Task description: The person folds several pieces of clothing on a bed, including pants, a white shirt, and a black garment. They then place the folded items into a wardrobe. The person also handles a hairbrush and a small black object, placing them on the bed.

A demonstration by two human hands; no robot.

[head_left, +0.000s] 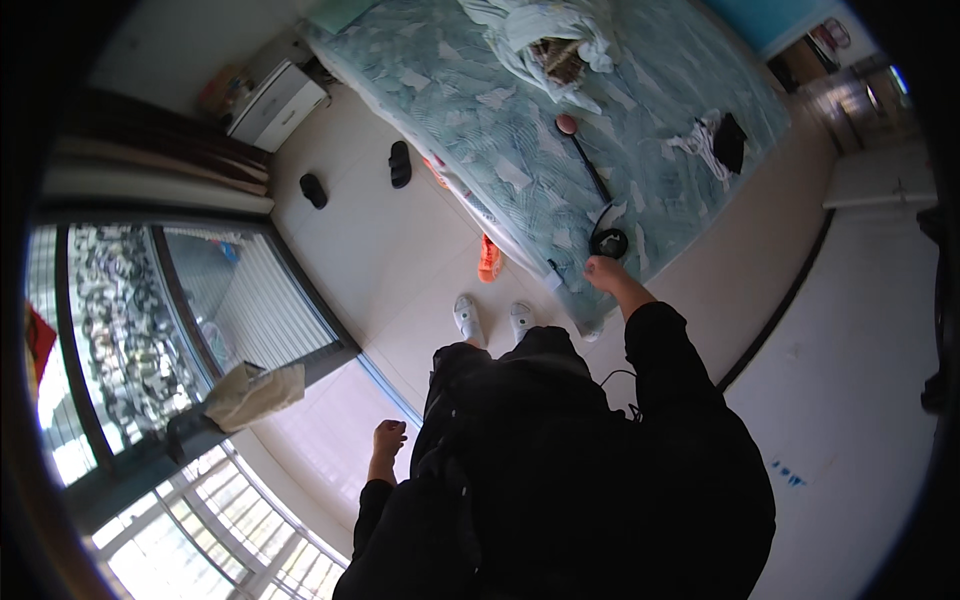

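Note:
On the bed point(480, 140), at its near right corner, my right hand point(604, 273) is closed at the lower edge of a black round coil-like thing point(609, 243). Its fingers seem to grip that edge. A thin black cord runs from there toward a long black stick-like tool point(590, 170) with a round brownish-pink head point(567, 124), which lies on the mattress. My left hand point(390, 437) hangs low beside my left leg, fingers curled, with nothing visible in it.
Black-and-white cloth point(705, 145) lies at the bed's right, and a bundled pale sheet point(550, 40) at its far end. An orange shoe point(489, 260) and black slippers point(400, 164) are on the floor. A sliding glass door point(250, 290) stands left, a white cabinet point(278, 107) far left.

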